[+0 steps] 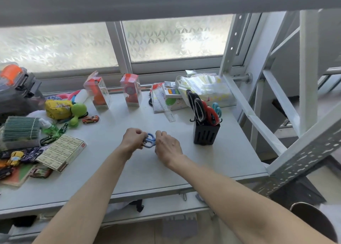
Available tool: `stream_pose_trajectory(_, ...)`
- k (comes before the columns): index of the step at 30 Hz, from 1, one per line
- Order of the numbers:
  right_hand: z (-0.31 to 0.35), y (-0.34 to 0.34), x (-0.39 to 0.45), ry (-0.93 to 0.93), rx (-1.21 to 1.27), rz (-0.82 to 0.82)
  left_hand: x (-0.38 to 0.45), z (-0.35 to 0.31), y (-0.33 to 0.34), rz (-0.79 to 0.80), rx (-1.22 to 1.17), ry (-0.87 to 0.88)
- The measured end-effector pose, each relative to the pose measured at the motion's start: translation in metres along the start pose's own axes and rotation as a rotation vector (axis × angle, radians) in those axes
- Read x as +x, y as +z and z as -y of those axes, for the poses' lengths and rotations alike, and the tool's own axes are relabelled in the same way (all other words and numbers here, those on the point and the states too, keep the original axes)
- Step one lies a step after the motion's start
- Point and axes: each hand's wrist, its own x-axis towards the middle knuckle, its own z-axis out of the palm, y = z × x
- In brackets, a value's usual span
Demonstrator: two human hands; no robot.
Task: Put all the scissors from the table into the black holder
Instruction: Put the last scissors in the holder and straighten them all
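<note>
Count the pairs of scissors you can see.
4: black-handled, red-handled and teal-handled stand in the black holder; blue scissors are held by both hands. More may be hidden.

A broad bare stretch of bench [140, 169] is left open in the middle and toward the near edge, where the hands [132, 139] are met around blue scissors [149, 142]. Between them and the holder [206, 133] on the right, a clear gap of bench is seen. The holder's top is crowded by scissor handles [200, 108]. Passage on the left is blocked by a box [61, 152], toy cars [90, 119] and clutter. The far edge is lined by two clear cartons [131, 90]. A slanted metal frame [245, 110] crosses close behind the holder.
</note>
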Motion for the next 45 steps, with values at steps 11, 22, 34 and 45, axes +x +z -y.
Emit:
stream_pose_trajectory(11,-0.065,-0.052,-0.094,-0.017,0.571,-0.511,-0.040,-0.061,0.043,0.266,0.062,0.335)
stream_pose_trajectory(22,-0.141,-0.139,-0.050,0.314,0.774,-0.799,-0.034,-0.085,0.107,0.252,0.120,0.366)
stream_pose_trajectory(34,-0.151,-0.133,-0.019,0.307,0.553,-0.527,-0.028,-0.088,0.113,0.279,0.129,0.414)
stream_pose_trajectory(45,-0.156,-0.123,-0.028,0.236,0.500,-0.290,-0.024,-0.087,0.115,0.241,0.074,0.436)
